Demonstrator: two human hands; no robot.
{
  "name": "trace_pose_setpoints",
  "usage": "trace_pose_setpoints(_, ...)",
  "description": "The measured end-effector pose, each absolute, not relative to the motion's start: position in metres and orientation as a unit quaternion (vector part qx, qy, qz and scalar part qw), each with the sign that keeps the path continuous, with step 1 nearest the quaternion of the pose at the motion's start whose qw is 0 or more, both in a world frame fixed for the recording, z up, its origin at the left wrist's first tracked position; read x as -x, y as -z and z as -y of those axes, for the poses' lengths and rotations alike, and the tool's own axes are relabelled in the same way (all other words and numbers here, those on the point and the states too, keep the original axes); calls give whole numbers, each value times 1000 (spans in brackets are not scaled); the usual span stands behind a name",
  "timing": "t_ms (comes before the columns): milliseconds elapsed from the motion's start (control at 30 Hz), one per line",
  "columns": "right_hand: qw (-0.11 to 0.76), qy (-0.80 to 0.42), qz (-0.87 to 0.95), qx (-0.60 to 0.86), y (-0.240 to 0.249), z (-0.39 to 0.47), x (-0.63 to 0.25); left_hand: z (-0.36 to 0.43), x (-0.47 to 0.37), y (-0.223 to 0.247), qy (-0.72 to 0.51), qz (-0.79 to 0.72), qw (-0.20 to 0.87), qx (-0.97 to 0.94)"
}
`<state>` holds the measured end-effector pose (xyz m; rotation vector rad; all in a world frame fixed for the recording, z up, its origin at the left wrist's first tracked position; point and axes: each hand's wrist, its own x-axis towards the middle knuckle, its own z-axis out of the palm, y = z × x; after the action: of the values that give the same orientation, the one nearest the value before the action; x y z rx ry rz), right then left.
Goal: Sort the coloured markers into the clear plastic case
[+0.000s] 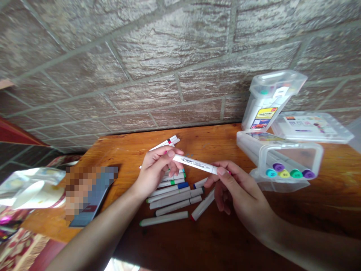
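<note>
A white marker (196, 164) with dark printing along its barrel is held level above the wooden table, one end in each hand. My left hand (159, 167) pinches its left end, where a bit of pink shows. The right end sits between the thumb and fingers of my right hand (235, 186), with a pink tip just past the thumb. Below lie several loose markers (175, 198) with green, blue and grey ends, side by side. Another marker (203, 205) with a red end rests at a slant under my right hand. My hands partly cover the pile.
An open clear case (293, 147) on the right holds several markers with coloured ends. Behind it stand a taller marker box (265, 101) and a flat plastic case (311, 126). At left are a phone (94, 203) and a white cup (39, 195). A stone wall (169, 67) rises behind.
</note>
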<state>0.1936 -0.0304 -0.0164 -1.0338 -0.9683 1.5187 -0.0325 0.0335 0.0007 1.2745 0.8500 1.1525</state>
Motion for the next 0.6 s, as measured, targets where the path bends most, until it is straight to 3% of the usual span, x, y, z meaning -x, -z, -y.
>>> trace_pose_setpoints(600,523,-624,403,418,20,33,-193,-34,30,-3,-498,-369,577,-532)
